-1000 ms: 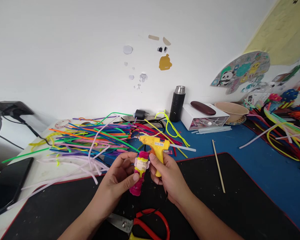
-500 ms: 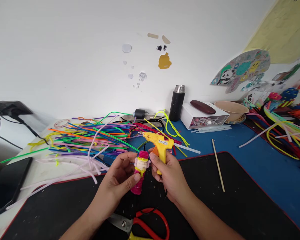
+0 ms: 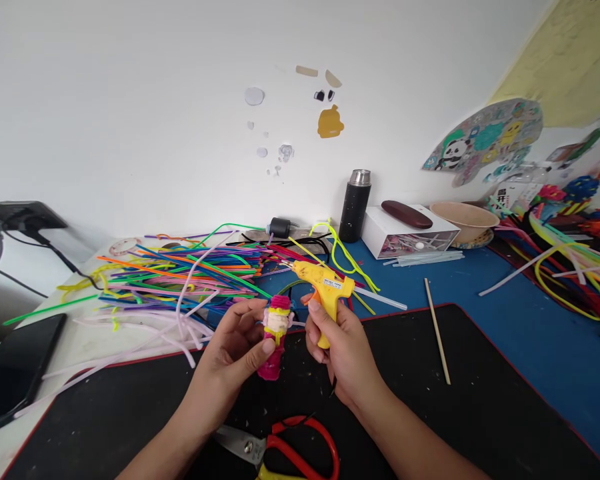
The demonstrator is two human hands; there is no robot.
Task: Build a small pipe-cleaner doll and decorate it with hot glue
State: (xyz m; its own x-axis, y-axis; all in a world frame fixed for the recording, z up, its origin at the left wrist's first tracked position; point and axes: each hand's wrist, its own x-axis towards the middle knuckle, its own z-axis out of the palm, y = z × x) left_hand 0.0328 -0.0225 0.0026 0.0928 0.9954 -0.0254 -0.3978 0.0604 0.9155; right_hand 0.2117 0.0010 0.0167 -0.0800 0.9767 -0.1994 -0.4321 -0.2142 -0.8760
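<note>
My left hand (image 3: 240, 347) is closed on a small pipe-cleaner figure (image 3: 277, 323), magenta at top and bottom with a cream middle and yellow bands. The thumb presses the figure's front, and it stands nearly upright. In my right hand (image 3: 343, 337) is a yellow hot glue gun (image 3: 325, 283) with an orange trigger, its nozzle pointing left above the figure. A clear glue stick (image 3: 383, 299) juts from the gun's back. The nozzle and the figure are apart. Below both hands, scissors (image 3: 300, 443) with red and yellow handles lie on the black mat (image 3: 400, 373).
Many coloured pipe cleaners (image 3: 180, 273) are heaped at the left back. A wooden stick (image 3: 437, 330) lies on the mat's right. Behind stand a black flask (image 3: 355, 207), a white box (image 3: 410, 233) and a bowl (image 3: 464, 223). A phone (image 3: 17, 367) lies far left.
The figure has shifted slightly left and up in my left hand. The glue gun has moved a little to the right, so the gap between my hands has widened.
</note>
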